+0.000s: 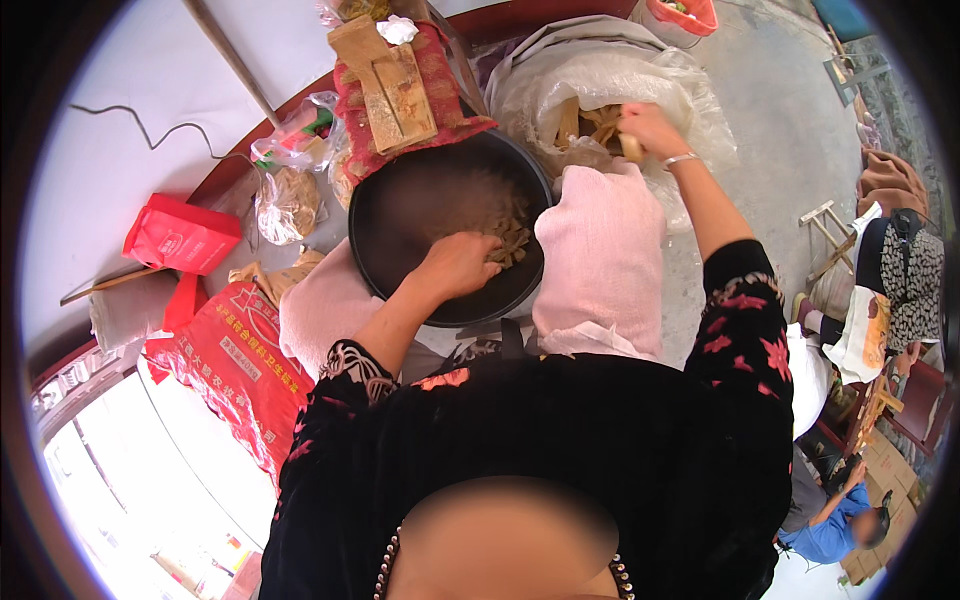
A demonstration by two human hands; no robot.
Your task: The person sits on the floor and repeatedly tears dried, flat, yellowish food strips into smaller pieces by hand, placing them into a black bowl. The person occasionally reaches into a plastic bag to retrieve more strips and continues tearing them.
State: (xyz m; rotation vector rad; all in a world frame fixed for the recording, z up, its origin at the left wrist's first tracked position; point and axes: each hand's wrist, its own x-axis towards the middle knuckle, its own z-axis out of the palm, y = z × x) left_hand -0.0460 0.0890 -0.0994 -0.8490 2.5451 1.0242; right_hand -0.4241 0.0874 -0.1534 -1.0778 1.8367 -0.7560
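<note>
A round black basin [405, 225] lies before me, with a heap of brownish, leaf-like pieces [514, 238] inside. My left hand [459, 264] is over the basin, its fingertips at the heap; whether it grips any piece is unclear. At the mouth of a translucent plastic sack [525, 97], my right hand [651, 131] is closed around a pale yellowish piece [631, 148], slightly blurred. Tan, dried-looking strips [600, 124] show inside the sack. Pink cloths [600, 247] cover both my knees, on either side of the basin.
Wooden boards [397, 90] rest on a red patterned cloth [457, 112] behind the basin. At left are a red bag [184, 232], a filled clear bag [287, 206] and a large red printed sack [232, 360]. Other people sit at far right near a wooden stool [829, 236].
</note>
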